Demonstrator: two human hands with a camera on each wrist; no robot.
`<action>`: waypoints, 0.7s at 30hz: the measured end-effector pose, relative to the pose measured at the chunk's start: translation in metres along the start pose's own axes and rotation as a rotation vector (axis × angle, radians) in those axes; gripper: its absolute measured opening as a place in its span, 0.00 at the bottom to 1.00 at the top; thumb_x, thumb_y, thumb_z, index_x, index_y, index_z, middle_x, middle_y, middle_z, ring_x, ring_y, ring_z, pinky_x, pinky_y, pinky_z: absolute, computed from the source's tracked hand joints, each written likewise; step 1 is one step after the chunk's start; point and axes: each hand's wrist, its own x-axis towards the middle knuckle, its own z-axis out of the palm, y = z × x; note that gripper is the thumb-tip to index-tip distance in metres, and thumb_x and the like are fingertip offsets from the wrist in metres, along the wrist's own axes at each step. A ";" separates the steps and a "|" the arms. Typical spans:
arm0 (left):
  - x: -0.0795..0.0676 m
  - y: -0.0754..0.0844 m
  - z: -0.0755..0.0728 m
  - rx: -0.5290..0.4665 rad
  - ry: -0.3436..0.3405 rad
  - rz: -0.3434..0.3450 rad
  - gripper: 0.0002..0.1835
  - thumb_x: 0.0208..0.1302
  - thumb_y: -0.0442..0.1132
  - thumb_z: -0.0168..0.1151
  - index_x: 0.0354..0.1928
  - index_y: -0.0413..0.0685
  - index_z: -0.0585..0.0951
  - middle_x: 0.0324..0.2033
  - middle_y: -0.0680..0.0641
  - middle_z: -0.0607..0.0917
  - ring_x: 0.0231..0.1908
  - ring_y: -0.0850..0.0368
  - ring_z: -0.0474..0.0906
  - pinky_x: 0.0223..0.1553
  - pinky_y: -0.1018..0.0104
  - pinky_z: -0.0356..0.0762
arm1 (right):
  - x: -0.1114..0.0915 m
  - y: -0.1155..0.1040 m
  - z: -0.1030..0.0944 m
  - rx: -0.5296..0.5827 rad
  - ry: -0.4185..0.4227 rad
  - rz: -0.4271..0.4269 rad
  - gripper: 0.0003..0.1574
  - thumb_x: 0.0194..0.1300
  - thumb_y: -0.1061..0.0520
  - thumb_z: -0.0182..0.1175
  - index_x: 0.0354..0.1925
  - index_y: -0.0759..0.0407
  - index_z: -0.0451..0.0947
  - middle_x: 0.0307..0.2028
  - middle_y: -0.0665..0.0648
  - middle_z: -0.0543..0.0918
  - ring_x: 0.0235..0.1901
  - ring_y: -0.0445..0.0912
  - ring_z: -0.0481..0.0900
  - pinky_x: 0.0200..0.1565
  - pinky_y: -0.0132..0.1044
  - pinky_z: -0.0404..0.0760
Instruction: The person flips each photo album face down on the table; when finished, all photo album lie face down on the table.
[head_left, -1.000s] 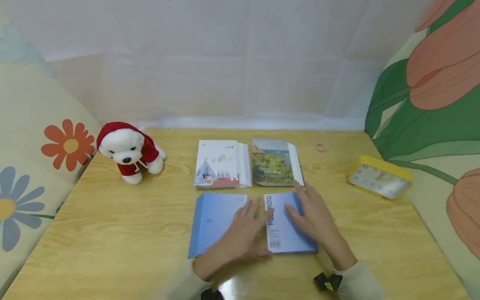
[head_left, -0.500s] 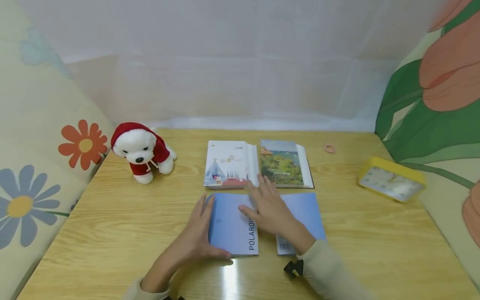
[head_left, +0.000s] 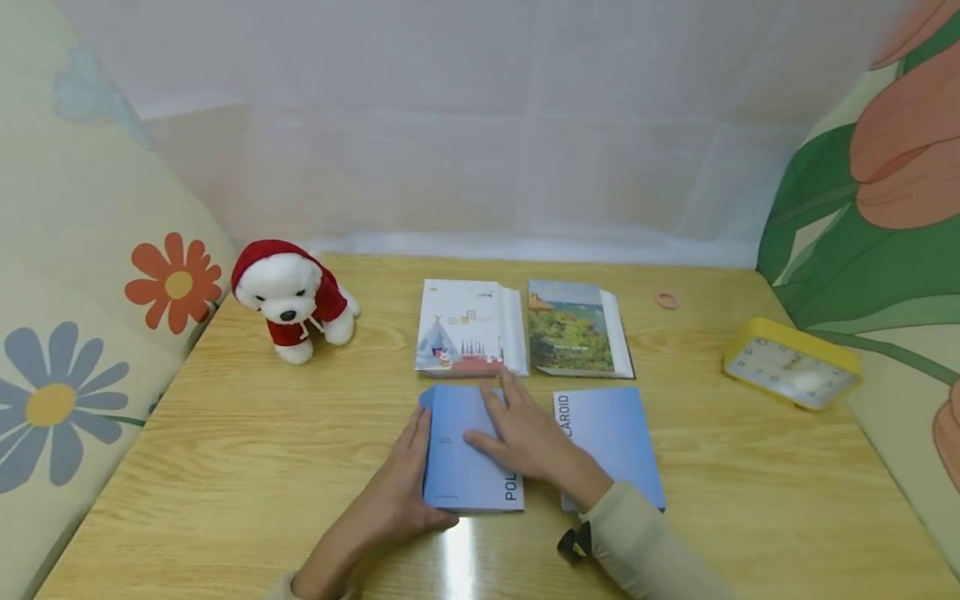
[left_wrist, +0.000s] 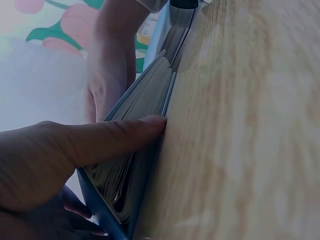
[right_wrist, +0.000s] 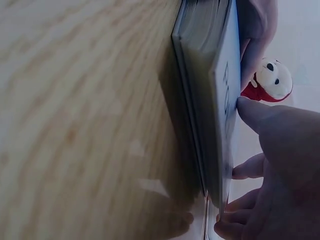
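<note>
Two light blue albums lie on the table's near part, the left blue album (head_left: 468, 450) and the right blue album (head_left: 611, 442), both lettered POLAROID. My left hand (head_left: 401, 475) frames the left album's lower left corner. Its fingers run along the spine side, and its thumb (left_wrist: 120, 137) lies across the page edges on the near side. On that album's cover rests my right hand (head_left: 532, 437), fingers spread, hiding part of the lettering. Its thumb (right_wrist: 260, 115) touches the cover in the right wrist view. My right forearm crosses over part of the right blue album.
Behind stand two more albums lying flat: a white one with a tent picture (head_left: 461, 329) and one with a landscape cover (head_left: 570, 329). A plush dog (head_left: 288, 296) in red is at the left. A pink ring (head_left: 667, 299) and a yellow clock (head_left: 791, 362) are at the right.
My right hand has moved left from the right blue album onto the left one. My left hand has shifted from between the albums to the left album's outer side. The view has turned slightly.
</note>
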 end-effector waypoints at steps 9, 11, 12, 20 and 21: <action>-0.002 -0.002 -0.001 0.006 0.007 0.056 0.71 0.37 0.41 0.85 0.74 0.24 0.44 0.74 0.25 0.45 0.73 0.32 0.43 0.71 0.42 0.49 | -0.003 -0.002 0.004 0.043 -0.017 0.021 0.51 0.72 0.29 0.45 0.78 0.57 0.48 0.77 0.64 0.35 0.76 0.58 0.41 0.71 0.54 0.55; -0.003 -0.002 -0.001 -0.006 0.008 0.060 0.70 0.38 0.41 0.85 0.74 0.24 0.44 0.74 0.26 0.45 0.73 0.32 0.43 0.71 0.42 0.48 | -0.004 -0.002 0.006 0.039 -0.018 0.021 0.50 0.73 0.30 0.44 0.78 0.57 0.48 0.77 0.64 0.35 0.76 0.57 0.41 0.72 0.53 0.53; -0.004 -0.002 -0.001 -0.018 0.008 0.062 0.70 0.38 0.41 0.85 0.74 0.24 0.44 0.74 0.26 0.45 0.73 0.32 0.43 0.71 0.41 0.48 | -0.004 -0.002 0.006 0.038 -0.019 0.020 0.50 0.73 0.30 0.44 0.78 0.58 0.48 0.77 0.64 0.36 0.76 0.57 0.40 0.72 0.53 0.52; -0.006 0.004 -0.005 -0.101 0.025 0.074 0.70 0.40 0.42 0.84 0.76 0.31 0.43 0.76 0.31 0.44 0.74 0.34 0.44 0.70 0.40 0.47 | -0.005 -0.005 0.006 0.063 -0.009 0.023 0.55 0.71 0.25 0.40 0.78 0.61 0.46 0.77 0.66 0.43 0.76 0.56 0.42 0.72 0.53 0.53; -0.007 0.005 -0.006 -0.095 0.035 0.085 0.69 0.40 0.41 0.84 0.76 0.32 0.44 0.76 0.31 0.44 0.74 0.34 0.44 0.70 0.40 0.48 | -0.005 -0.006 0.005 0.083 -0.007 0.021 0.56 0.70 0.25 0.40 0.78 0.61 0.45 0.77 0.66 0.43 0.76 0.57 0.43 0.72 0.53 0.54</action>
